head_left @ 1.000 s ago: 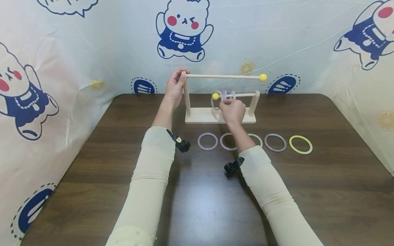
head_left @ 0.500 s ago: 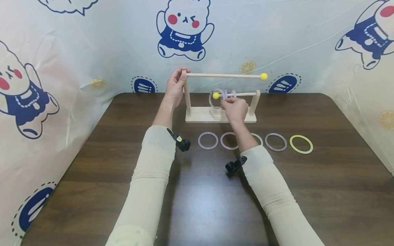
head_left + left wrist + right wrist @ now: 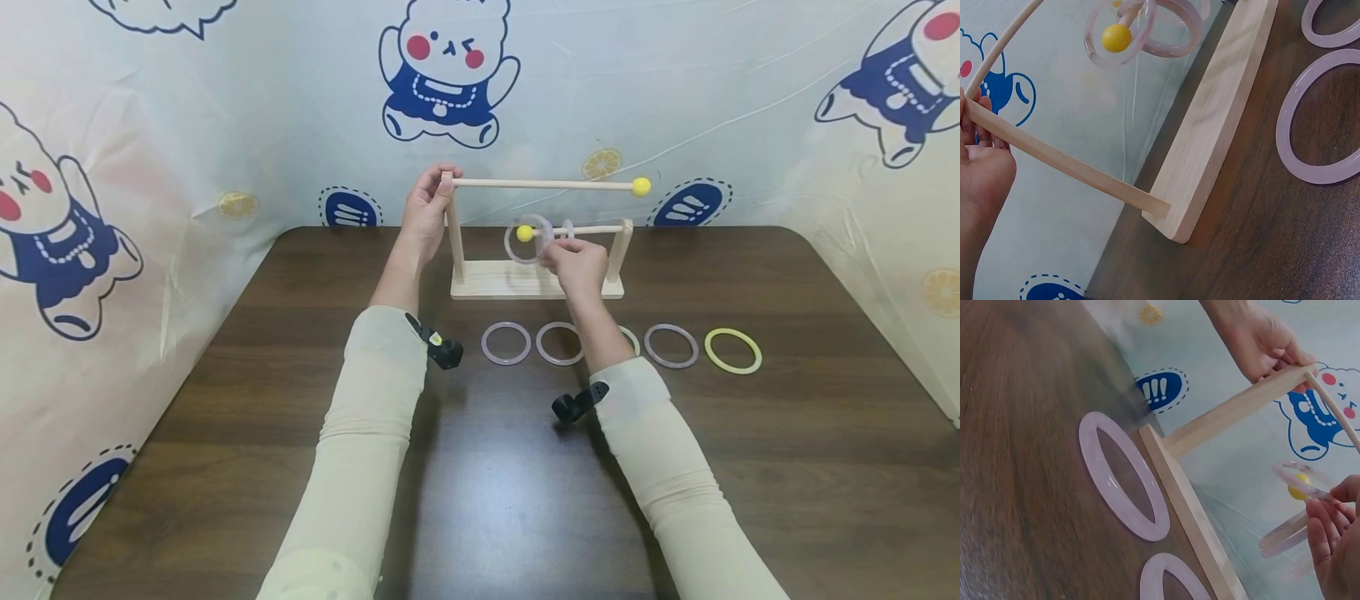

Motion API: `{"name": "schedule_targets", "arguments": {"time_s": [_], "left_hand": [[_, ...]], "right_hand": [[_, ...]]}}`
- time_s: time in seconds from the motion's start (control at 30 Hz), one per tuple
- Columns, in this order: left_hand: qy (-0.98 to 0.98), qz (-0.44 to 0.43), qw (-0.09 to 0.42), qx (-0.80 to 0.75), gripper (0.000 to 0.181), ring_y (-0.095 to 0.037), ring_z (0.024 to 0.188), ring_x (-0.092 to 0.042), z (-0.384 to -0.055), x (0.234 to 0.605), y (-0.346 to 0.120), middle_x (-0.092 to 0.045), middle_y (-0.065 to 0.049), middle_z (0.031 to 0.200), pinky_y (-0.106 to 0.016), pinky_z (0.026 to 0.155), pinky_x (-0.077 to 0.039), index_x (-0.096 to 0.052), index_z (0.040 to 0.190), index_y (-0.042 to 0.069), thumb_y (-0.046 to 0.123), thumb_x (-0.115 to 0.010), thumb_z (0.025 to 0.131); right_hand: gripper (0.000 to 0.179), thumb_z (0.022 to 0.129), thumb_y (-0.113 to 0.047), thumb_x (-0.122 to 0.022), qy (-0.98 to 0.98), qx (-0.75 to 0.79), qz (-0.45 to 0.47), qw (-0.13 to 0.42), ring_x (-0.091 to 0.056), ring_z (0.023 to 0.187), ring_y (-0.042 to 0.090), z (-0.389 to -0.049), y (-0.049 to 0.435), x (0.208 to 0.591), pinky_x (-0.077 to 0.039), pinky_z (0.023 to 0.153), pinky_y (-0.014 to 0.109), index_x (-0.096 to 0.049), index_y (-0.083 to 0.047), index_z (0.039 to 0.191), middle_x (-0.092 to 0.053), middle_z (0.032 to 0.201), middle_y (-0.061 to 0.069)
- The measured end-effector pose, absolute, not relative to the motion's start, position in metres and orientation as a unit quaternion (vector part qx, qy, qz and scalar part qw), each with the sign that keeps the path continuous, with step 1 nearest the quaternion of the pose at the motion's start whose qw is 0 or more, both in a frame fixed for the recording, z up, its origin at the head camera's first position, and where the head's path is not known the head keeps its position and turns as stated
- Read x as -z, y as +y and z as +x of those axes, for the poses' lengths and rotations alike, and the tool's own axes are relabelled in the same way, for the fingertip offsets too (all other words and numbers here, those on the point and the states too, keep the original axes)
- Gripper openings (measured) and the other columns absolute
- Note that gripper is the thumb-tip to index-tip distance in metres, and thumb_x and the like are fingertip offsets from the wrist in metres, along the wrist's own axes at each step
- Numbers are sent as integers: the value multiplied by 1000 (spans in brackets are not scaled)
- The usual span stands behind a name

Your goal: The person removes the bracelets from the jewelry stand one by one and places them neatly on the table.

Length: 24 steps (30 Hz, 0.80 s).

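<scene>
A pale wooden stand (image 3: 498, 282) has a high rod (image 3: 540, 184) and a lower rod (image 3: 600, 231), each tipped with a yellow ball. My left hand (image 3: 426, 212) grips the top of the tall left post (image 3: 1060, 156). Between thumb and fingers, my right hand (image 3: 577, 262) pinches a translucent pale purple ring (image 3: 507, 246) at the free end of the lower rod. In the left wrist view that ring surrounds the yellow ball (image 3: 1116, 38). Farther along the same rod hang other pale purple rings (image 3: 568, 229), partly hidden by the right hand.
Several rings lie in a row before the stand: a purple ring (image 3: 483, 343) at the left, another purple ring (image 3: 539, 346), a pale green ring (image 3: 636, 338) partly behind the right forearm, a greyish purple ring (image 3: 649, 347) and a yellow ring (image 3: 709, 350). A printed cloth hangs behind the table.
My right hand has shifted slightly to the right. The pinched ring has turned so more of its round face shows. My left hand stays on the post.
</scene>
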<state>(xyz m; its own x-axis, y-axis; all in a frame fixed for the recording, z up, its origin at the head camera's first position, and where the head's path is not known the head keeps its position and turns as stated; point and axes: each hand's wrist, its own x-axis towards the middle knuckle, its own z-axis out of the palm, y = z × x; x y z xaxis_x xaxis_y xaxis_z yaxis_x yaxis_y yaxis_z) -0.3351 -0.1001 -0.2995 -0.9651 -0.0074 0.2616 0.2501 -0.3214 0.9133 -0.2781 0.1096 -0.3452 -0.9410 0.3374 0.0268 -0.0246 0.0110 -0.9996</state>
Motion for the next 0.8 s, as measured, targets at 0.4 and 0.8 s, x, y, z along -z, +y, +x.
{"name": "schedule_targets", "arguments": {"time_s": [0.4, 0.8], "left_hand": [[-579, -104, 81, 805, 9, -12, 101, -48, -335, 300, -100, -59, 2, 104, -26, 95, -33, -58, 101, 14, 13, -52, 96], [-580, -101, 75, 805, 10, -12, 102, -48, -335, 299, -101, -59, 1, 105, -26, 95, -33, -58, 103, 13, 13, -52, 96]], "right_hand": [[8, 78, 4, -64, -602, -786, -104, 94, -65, 54, 11, -275, 113, 344, -53, 61, 23, -70, -2, 77, -67, 67, 6], [15, 82, 5, -63, -568, -817, -80, 55, -65, 55, 11, -268, 119, 343, -52, 58, 21, -69, -6, 74, -68, 65, 5]]}}
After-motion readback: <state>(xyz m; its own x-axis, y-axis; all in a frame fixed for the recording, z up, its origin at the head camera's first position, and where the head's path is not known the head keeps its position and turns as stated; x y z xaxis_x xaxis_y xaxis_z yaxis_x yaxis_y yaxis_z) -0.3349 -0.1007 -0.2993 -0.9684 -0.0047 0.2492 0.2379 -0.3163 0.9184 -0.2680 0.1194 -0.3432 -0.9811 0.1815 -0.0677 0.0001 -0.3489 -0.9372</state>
